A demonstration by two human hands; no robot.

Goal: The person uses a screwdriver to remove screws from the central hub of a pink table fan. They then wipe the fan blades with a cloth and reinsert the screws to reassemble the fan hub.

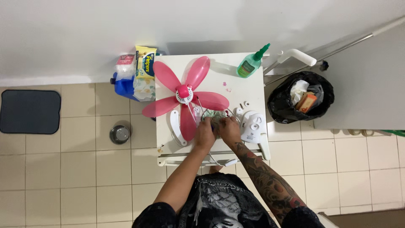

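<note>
A pink five-bladed fan propeller [185,90] with a white hub lies on a small white table [236,90]. Both of my hands work close together at the table's near side. My left hand [204,133] and my right hand [230,128] are closed over a small fan part with wires [216,116] between them; the part itself is mostly hidden. A white plastic fan housing [252,126] lies just right of my right hand. A curved white piece [175,126] rests left of my left hand. White wires [219,161] hang off the table's front edge.
A green pump bottle [249,64] stands at the table's far right corner. A bin with a black bag [300,97] sits to the right. Blue jug and packets [135,76] crowd the left side. A metal bowl [120,134] and dark mat [29,111] lie on the tiled floor.
</note>
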